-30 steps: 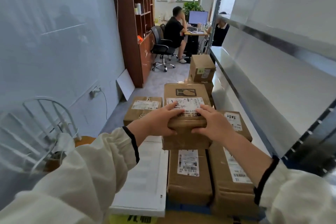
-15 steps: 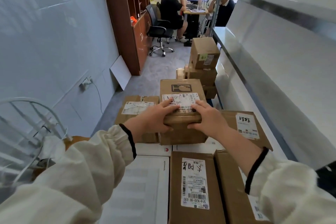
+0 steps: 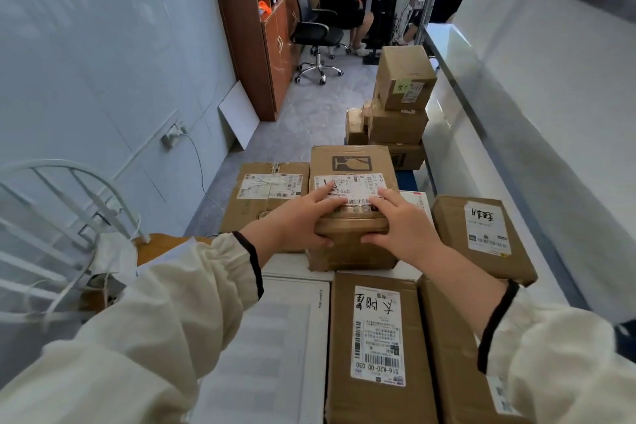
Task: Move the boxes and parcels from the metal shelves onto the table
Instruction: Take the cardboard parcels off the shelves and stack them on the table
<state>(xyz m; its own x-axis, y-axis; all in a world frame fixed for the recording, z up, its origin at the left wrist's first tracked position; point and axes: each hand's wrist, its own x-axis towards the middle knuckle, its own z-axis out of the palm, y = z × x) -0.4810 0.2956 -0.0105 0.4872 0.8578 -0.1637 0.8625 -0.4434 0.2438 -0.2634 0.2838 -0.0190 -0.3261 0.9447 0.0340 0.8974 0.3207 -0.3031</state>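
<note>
L hand + R hand both clamp near top edge of brown box, fingers on top, thumbs on front. Box mid-pile over white flat box. Flat carton tight on left, labelled carton just right. Metal shelf edge along right, floor open ahead-left. Cartons taped, contents not visible.

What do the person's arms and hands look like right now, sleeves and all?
Both arms are in loose, puffy cream-white fabric. The left sleeve and right sleeve are each gathered at the wrist into a narrow black cuff. The left hand and right hand are bare, with no gloves and no ring or watch showing.
</note>
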